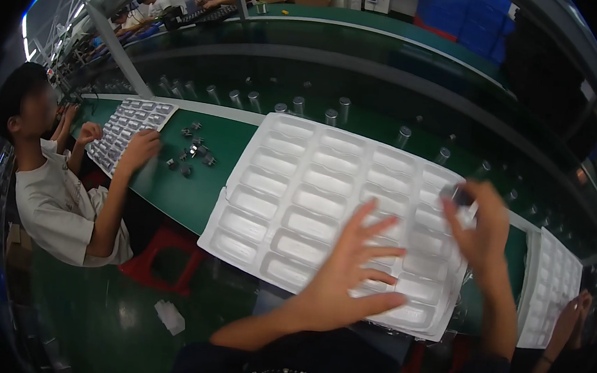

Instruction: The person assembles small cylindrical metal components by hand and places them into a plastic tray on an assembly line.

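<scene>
A large white tray (322,199) lies on the green tabletop (200,193) in front of the person, slightly skewed, its left part in plain view and its right part partly behind the hands. It is a thin moulded sheet, pale and faintly glossy, with four columns of oblong, round-cornered pockets. The long walls of the pockets curve in a little at the middle, and broad flat ribs run between the columns. The left edge has a small step partway down. The white floors of the left-hand pockets show shallow shading.

The left hand (344,278) is wide open over the near middle of the tray, fingers and thumb spread, with nothing in its grasp; whether it touches the tray I cannot tell. The right hand (485,226) is at the tray's far right corner, partly curled, pinching a small dark part (457,194) between thumb and fingers. That part is dark grey and blurred, so its exact shape is unclear.

Beyond the far edge, silver cylinders (344,109) stand upright in a loose row. To the left, small dark pieces (195,150) lie scattered near a seated co-worker (66,193), whose hands are at a filled tray (124,131). Another white tray (550,290) stands to the right.
</scene>
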A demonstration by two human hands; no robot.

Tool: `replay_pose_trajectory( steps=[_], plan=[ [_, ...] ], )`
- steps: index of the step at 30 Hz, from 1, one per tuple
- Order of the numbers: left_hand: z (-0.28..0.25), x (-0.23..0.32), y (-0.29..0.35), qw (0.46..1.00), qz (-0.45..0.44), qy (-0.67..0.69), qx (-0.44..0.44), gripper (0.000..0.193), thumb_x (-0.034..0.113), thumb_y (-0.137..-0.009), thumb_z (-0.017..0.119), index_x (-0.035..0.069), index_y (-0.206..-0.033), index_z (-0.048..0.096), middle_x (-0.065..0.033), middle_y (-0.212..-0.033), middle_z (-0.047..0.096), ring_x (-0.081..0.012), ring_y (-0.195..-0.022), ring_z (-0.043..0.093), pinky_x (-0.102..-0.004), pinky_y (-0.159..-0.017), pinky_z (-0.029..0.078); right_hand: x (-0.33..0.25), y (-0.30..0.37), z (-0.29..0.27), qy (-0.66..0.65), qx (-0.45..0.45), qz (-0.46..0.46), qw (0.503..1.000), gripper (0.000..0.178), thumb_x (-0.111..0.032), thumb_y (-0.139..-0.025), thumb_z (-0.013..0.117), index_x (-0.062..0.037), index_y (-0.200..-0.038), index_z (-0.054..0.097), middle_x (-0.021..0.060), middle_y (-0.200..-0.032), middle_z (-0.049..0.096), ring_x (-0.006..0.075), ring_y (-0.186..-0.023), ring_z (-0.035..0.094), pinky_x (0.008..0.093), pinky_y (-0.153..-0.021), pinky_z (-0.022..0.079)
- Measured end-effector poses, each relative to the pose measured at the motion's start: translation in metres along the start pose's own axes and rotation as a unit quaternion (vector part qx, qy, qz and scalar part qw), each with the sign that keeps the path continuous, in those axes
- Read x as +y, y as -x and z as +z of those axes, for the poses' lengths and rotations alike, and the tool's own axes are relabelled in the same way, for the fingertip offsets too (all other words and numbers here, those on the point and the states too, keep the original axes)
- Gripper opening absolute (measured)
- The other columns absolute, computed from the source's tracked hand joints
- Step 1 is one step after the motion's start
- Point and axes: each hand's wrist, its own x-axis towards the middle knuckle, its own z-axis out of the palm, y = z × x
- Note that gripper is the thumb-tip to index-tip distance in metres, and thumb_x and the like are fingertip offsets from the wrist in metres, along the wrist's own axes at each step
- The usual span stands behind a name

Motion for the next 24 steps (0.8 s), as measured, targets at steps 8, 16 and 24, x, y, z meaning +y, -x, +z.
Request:
replay_pose_trajectory(
  steps=[8, 16, 24],
  plan=[
    [-0.162, 0.066, -0.002, 0.659, 0.112, -0.718, 0.196, 0.049, 0.017, -0.084, 0.069, -0.008, -0.124, 0.054, -0.0252, -0.123, 0.056, -0.0385, -0.112, 0.056, -0.0401, -0.088, 0.048, 0.152, -0.03, 0.05, 0.154, -0.198, 0.276, 0.928, 0.033, -0.023, -0.085, 0.067, -0.0002, -0.108, 0.067, 0.0218, -0.104, 0.067, 0.0378, -0.091, 0.066, 0.0431, -0.083, 0.052],
    [-0.2, 0.058, 0.011, 0.875, -0.081, -0.461, 0.121, 0.058, 0.016, -0.08, 0.075, -0.008, -0.127, 0.05, -0.0168, -0.116, 0.063, -0.023, -0.105, 0.06, -0.0333, -0.094, 0.045, 0.132, -0.004, 0.028, 0.101, -0.079, 0.295, 0.947, 0.042, -0.034, -0.095, 0.053, -0.0035, -0.123, 0.06, 0.0225, -0.105, 0.068, 0.0395, -0.098, 0.066, 0.042, -0.083, 0.052],
    [-0.189, 0.063, 0.025, 0.675, 0.002, -0.731, 0.101, 0.051, 0.013, -0.081, 0.073, -0.004, -0.123, 0.05, -0.0129, -0.113, 0.06, -0.02, -0.104, 0.056, -0.0327, -0.094, 0.043, 0.077, 0.106, -0.032, -0.124, -0.101, 0.395, 0.905, 0.061, -0.051, -0.096, 0.05, 0.0058, -0.115, 0.061, 0.0202, -0.104, 0.066, 0.0274, -0.095, 0.063, 0.035, -0.09, 0.047]
  ],
)
